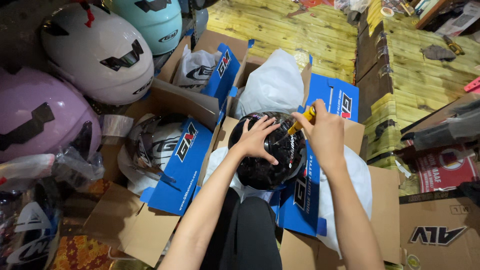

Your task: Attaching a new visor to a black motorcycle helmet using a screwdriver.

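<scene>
A glossy black helmet [265, 167] rests on my lap over an open blue and brown carton [305, 200]. My left hand [257, 137] lies spread flat on the top of the helmet, fingers apart, steadying it. My right hand [322, 132] is closed around a yellow-handled screwdriver [301, 121], whose thin shaft points down-left at the helmet's side near the visor. White plastic wrapping [360, 185] lies under and beside the helmet.
Open cartons [185, 155] with bagged white helmets [155, 145] stand to the left. White [100, 55], pale blue [150, 20] and lilac [40, 115] helmets are stacked at far left. A white bag [275, 82] sits behind. Wooden floor [290, 30] and brown boxes [440, 230] lie right.
</scene>
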